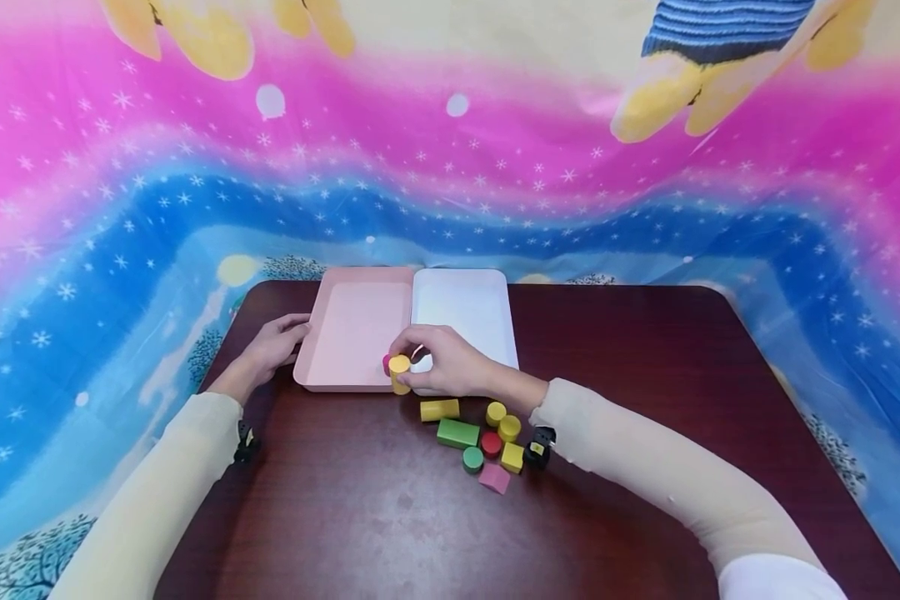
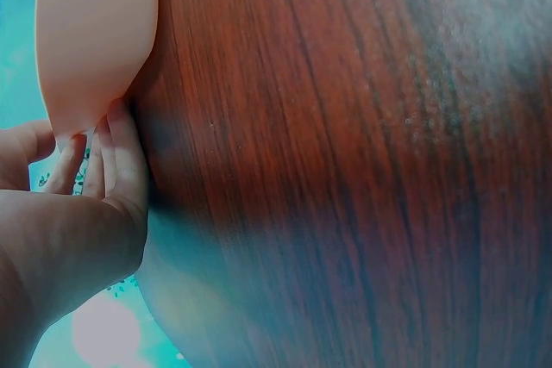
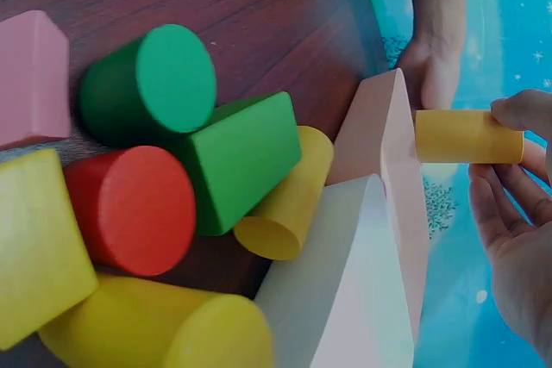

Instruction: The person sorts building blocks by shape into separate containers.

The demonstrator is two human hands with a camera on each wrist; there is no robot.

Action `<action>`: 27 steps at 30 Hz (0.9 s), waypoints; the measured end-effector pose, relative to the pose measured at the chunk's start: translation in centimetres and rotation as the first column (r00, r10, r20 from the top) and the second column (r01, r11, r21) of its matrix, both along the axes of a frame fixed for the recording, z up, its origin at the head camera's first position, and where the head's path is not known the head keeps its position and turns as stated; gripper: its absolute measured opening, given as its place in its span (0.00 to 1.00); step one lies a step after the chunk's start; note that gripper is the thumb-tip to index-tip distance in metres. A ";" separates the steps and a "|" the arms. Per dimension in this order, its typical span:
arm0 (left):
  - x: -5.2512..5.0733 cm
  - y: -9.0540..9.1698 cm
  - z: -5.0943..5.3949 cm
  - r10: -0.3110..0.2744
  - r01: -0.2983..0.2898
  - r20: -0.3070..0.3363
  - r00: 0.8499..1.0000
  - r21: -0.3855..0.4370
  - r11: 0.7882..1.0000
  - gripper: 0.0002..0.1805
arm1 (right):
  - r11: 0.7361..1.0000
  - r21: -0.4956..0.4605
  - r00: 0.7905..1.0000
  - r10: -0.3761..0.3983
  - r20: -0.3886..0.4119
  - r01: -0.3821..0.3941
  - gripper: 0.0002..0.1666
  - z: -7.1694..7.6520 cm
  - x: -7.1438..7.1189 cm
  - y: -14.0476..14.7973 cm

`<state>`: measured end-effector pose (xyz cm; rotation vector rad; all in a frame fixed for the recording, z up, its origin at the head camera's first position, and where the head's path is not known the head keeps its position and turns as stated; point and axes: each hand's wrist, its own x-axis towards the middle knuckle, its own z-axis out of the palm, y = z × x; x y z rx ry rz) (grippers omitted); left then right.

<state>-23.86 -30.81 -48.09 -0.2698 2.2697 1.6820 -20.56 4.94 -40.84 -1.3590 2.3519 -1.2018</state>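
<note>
In the head view, my right hand (image 1: 450, 362) pinches a yellow cylinder block (image 1: 400, 375) between thumb and fingers. The block is over the near right part of the pink tray (image 1: 356, 383), close to where it meets the white tray (image 1: 465, 292). A small magenta thing (image 1: 386, 364) shows just behind the cylinder; its kind is unclear. My left hand (image 1: 273, 346) rests against the pink tray's left side. In the left wrist view, its extended fingers (image 2: 125, 157) touch the tray's outer wall (image 2: 95, 40), with the thumb apart.
In front of the white tray lies a loose group of blocks: a lying yellow cylinder (image 1: 439, 410), a green block (image 1: 457, 433), a green cylinder (image 1: 472, 459), a red cylinder (image 1: 491, 443), a pink block (image 1: 494, 478) and several yellow ones (image 1: 512, 457). A patterned cloth (image 1: 450, 183) hangs behind the dark table (image 1: 330, 517).
</note>
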 end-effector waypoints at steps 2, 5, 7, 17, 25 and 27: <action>0.0 0.0 0.0 0.003 -0.003 0.003 1.000 -0.006 1.000 0.32 | 1.000 0.006 1.000 -0.015 0.013 0.015 0.13 0.2 -0.1 -0.2; 0.1 0.0 0.2 0.007 -0.007 0.006 1.000 -0.019 1.000 0.32 | 0.999 0.012 0.998 -0.035 0.045 0.034 0.14 0.3 -0.3 -0.4; 0.2 0.0 0.3 0.007 -0.006 0.006 1.000 -0.027 1.000 0.32 | 0.999 0.006 0.996 -0.050 0.072 0.050 0.14 0.3 -0.5 -0.5; 0.1 0.1 0.4 -0.002 0.002 -0.003 1.000 -0.023 1.000 0.32 | 0.992 -0.052 0.979 -0.108 0.173 0.118 0.15 0.1 -1.9 -1.2; 0.1 0.1 0.2 0.004 -0.004 0.000 1.000 -0.037 0.999 0.32 | 0.988 -0.054 0.974 -0.135 0.181 0.146 0.16 -0.7 -2.5 -1.7; 0.2 0.1 0.2 0.002 -0.002 0.001 1.000 -0.034 0.999 0.32 | 0.987 -0.051 0.971 -0.141 0.191 0.153 0.16 -0.8 -2.6 -1.8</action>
